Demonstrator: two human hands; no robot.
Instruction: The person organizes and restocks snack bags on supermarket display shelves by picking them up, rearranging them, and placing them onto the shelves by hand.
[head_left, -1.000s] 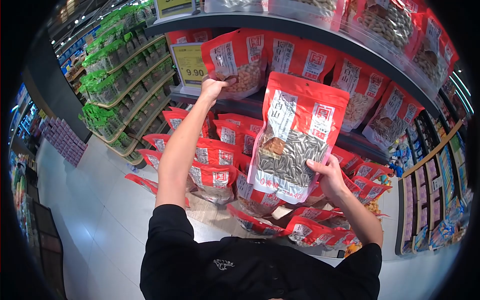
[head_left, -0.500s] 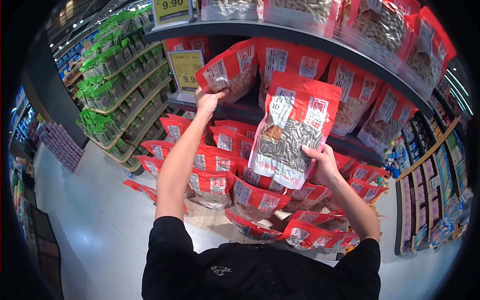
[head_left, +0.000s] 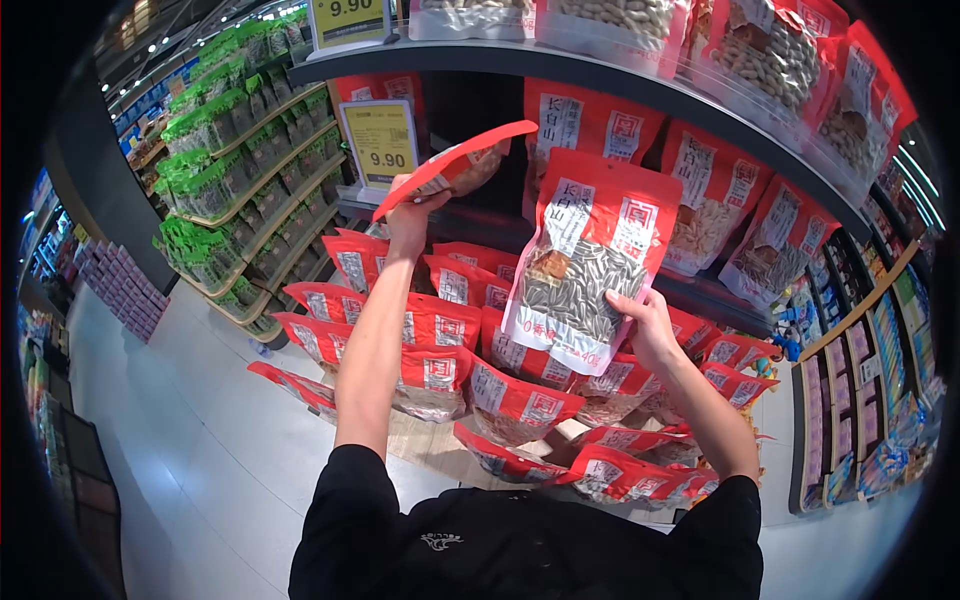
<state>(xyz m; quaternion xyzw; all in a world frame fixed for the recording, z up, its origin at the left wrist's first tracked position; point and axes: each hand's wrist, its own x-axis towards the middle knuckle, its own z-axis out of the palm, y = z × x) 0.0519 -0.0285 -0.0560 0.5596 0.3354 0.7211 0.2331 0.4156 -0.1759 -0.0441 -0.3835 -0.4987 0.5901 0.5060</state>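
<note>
My right hand (head_left: 645,325) grips the lower right edge of a red and clear bag of sunflower seeds (head_left: 585,270), its thumb across the front. That bag is upright, its printed face toward me. On the left, my left hand (head_left: 410,215) is closed on the near edge of another red snack bag (head_left: 462,165), which is tipped so that its top edge shows as a narrow red band. Its contents are mostly hidden. Behind the sunflower seed bag, more red bags (head_left: 700,195) stand on the middle shelf.
A yellow price sign (head_left: 380,145) stands left of my left hand. The upper shelf edge (head_left: 560,68) runs above both hands, with bags of peanuts (head_left: 765,60) on it. Rows of red bags (head_left: 520,400) fill the lower display. Green-topped packages (head_left: 215,180) line a rack at left.
My left hand has tilted its bag from facing me to nearly edge-on, leaving a dark gap on the shelf behind. My right hand and the sunflower seed bag have hardly moved.
</note>
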